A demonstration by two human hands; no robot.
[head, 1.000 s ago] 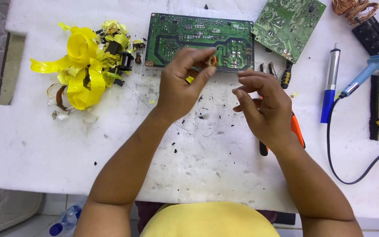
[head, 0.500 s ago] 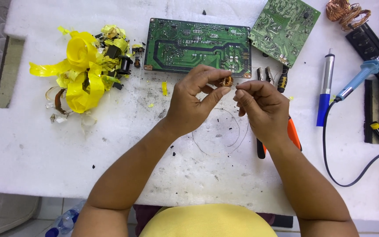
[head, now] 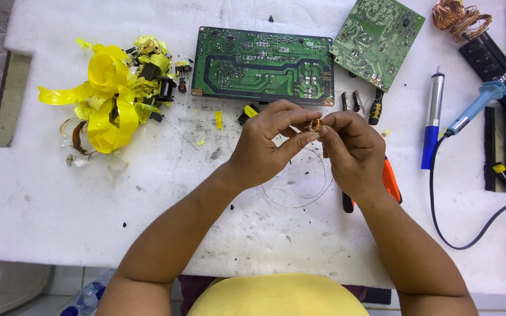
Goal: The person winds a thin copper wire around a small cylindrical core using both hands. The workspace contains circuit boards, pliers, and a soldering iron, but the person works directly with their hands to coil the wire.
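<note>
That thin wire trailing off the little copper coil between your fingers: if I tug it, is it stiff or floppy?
Probably springy, not limp: the thin wire hangs in open loops from the copper coil pinched by the left hand and right hand. It looks hair-fine, so likely light, easily kinked or snapped.

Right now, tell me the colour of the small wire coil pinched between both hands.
Copper-orange, seen in the head view: the small wire coil.

copper coil (head: 315,125), green circuit board (head: 263,65), yellow tape (head: 108,93)
</note>
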